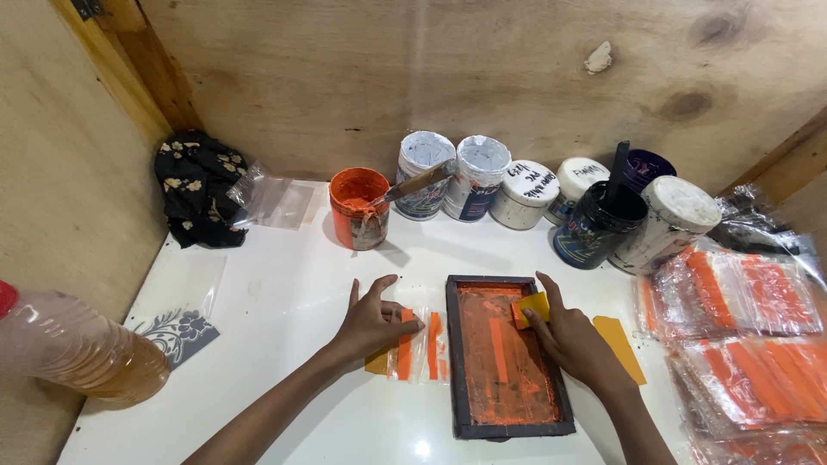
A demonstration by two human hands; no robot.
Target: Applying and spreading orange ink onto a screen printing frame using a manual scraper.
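Squeegee (531, 307) half hidden under right hand (575, 344) — frame (455, 362) cropped.

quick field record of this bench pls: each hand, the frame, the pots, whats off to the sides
left hand: flat on clear packets with orange strips
right hand: grip on yellow squeegee, pressed on the frame
frame: dark, orange-inked screen, lying flat on white table
pots: open orange pot with stick, capped white jars, black pot
right side: stacked packets
left side: plastic bottle, black cloth
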